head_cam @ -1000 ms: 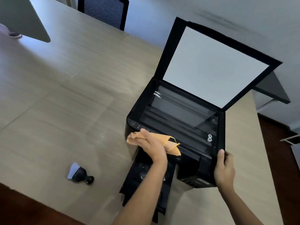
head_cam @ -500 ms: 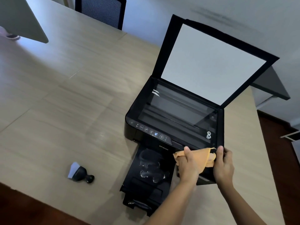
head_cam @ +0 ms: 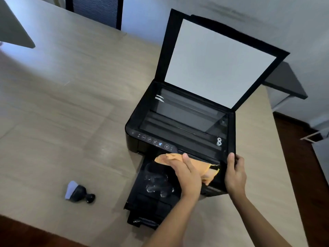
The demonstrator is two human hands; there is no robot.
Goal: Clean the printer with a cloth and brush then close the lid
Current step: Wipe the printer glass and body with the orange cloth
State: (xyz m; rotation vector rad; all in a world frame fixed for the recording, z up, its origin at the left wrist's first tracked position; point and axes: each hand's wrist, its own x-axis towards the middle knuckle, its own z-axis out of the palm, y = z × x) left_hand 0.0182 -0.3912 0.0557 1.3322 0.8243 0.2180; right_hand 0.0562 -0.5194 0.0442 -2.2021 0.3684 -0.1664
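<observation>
The left hand (head_cam: 187, 173) swept the orange cloth (head_cam: 208, 168) back left across the printer (head_cam: 179, 125) front, having been at the right corner half a second before; its grip pressed the cloth flat while the right hand (head_cam: 235, 173) gripped the corner. Wiping continued; the lid (head_cam: 219, 59) stood open and the brush (head_cam: 78, 192) lay unused on the bench (head_cam: 62, 113)

left hand (head_cam: 187, 173): flat, pressing | right hand (head_cam: 235, 173): curled, seemingly gripping

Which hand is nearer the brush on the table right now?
Left. The left hand presses the orange cloth on the printer front, to the right of the brush. The right hand grips the printer's right front corner, farther away.
</observation>
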